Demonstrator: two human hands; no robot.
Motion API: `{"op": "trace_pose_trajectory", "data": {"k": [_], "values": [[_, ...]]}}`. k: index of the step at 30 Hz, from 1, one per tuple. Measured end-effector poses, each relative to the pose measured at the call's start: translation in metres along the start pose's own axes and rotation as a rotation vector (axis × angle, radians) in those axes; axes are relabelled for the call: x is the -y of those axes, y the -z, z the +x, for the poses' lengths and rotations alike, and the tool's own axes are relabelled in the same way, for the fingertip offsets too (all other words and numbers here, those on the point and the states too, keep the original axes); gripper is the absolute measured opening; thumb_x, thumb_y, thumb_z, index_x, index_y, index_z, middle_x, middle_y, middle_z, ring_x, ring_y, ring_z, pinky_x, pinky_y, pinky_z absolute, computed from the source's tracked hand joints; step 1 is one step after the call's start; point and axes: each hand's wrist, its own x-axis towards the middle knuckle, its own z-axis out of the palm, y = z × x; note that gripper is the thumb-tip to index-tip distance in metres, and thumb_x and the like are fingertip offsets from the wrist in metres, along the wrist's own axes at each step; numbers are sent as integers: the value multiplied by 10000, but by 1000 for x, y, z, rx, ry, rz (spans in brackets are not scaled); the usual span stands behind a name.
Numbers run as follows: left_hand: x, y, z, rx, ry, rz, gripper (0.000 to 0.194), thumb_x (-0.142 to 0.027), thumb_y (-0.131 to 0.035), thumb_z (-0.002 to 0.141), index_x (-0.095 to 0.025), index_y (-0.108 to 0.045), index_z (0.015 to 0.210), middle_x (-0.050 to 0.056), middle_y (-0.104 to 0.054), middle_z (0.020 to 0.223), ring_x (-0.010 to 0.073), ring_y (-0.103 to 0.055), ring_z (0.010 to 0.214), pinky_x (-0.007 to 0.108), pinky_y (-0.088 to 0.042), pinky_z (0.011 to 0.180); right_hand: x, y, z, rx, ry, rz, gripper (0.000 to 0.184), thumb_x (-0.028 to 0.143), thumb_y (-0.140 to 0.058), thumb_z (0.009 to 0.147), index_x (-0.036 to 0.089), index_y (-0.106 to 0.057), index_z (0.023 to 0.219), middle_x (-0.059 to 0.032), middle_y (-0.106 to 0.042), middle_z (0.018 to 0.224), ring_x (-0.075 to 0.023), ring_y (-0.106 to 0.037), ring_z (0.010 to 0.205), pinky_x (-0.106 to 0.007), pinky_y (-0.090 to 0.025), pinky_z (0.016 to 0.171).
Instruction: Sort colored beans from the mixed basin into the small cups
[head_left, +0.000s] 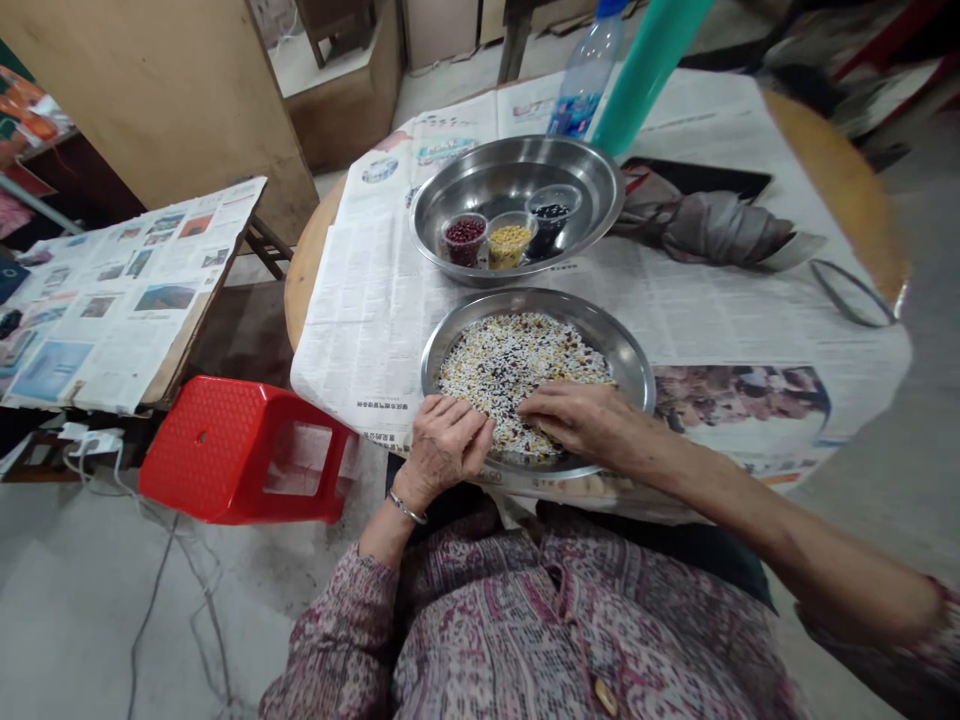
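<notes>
A round metal pan (639,372) close to my body holds a mix of white rice-like grains and black, yellow and dark red beans (517,360). My left hand (448,438) is at the pan's near left rim with its fingers curled in; whatever may be inside is hidden. Over the right part of the mix, my right hand (574,418) has its fingertips pinched together among the grains. Behind stands a second metal basin (450,190) with three clear cups inside: red beans (464,236), yellow beans (510,242) and black beans (550,215).
Newspaper (360,330) covers the round table. Toward the back are a plastic bottle (585,80), a green tube-like object (649,75) and a crumpled grey bundle (712,225). A red stool (217,450) stands on the left, beside another newspaper-covered table (127,300).
</notes>
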Motion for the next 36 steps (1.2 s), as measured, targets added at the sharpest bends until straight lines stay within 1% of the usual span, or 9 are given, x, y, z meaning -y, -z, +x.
{"op": "trace_pose_trajectory", "data": {"k": [5, 9, 13, 18, 24, 27, 30, 33, 36], "values": [[1, 0, 0, -53, -20, -6, 303, -237, -466, 997, -188, -549, 709, 24, -590, 690, 163, -551, 731, 337, -420, 763, 0, -5, 1, 65, 79, -78, 231, 62, -496, 890, 200, -674, 841, -47, -664, 783, -163, -587, 708, -276, -411, 635], [0, 0, 0, -57, -27, -4, 307, -242, -462, 1001, -191, -543, 709, 20, -585, 688, 159, -548, 724, 333, -421, 768, 3, -8, 3, 56, 93, -165, 250, 11, -483, 862, 200, -640, 818, -47, -648, 770, -169, -573, 720, -283, -398, 647], [0, 0, 0, -48, -20, -1, 309, -242, -457, 1003, -192, -543, 710, 19, -586, 691, 158, -551, 724, 334, -420, 765, 4, -8, 4, 38, 85, -187, 241, 50, -462, 896, 203, -597, 767, -48, -622, 728, -164, -544, 665, -285, -384, 611], [0, 1, 0, -37, -18, 5, 305, -241, -459, 1001, -188, -551, 715, 22, -591, 701, 158, -553, 734, 335, -416, 769, 3, -4, 1, -24, 48, -60, 223, 152, -440, 952, 199, -603, 806, -56, -630, 750, -174, -577, 690, -293, -431, 648], [-1, 1, 0, -17, -10, -3, 308, -231, -461, 998, -189, -547, 706, 22, -589, 688, 161, -551, 726, 338, -413, 757, 5, 6, 1, -87, -199, 316, 209, 275, -499, 946, 182, -662, 854, -87, -707, 854, -197, -619, 771, -343, -460, 748], [-1, 1, 1, -44, -20, -9, 309, -233, -464, 997, -191, -540, 701, 19, -587, 683, 158, -544, 714, 333, -409, 749, 9, 10, 2, -90, -414, 592, 291, 461, -598, 889, 187, -675, 826, -41, -652, 737, -166, -544, 663, -316, -416, 629], [-1, 2, 1, -56, -22, -13, 306, -227, -468, 994, -195, -533, 697, 18, -584, 684, 154, -537, 708, 330, -408, 748, 13, 14, 4, -94, -621, 952, 397, 581, -727, 762, 192, -672, 821, 12, -556, 638, -116, -445, 570, -267, -349, 523], [-1, 2, 1, -63, -18, -13, 302, -217, -472, 991, -199, -525, 694, 13, -573, 672, 152, -528, 700, 329, -405, 742, 16, 18, 8, -125, -737, 1296, 404, 524, -848, 654, 193, -674, 807, 8, -588, 703, -95, -479, 600, -237, -401, 538], [-1, 2, 1, -74, -22, -12, 301, -216, -472, 990, -200, -522, 694, 10, -564, 663, 153, -519, 695, 329, -400, 730, 17, 20, 10, -139, -779, 1544, 349, 396, -907, 609, 193, -675, 773, 5, -609, 751, -70, -486, 604, -206, -454, 568]]}}
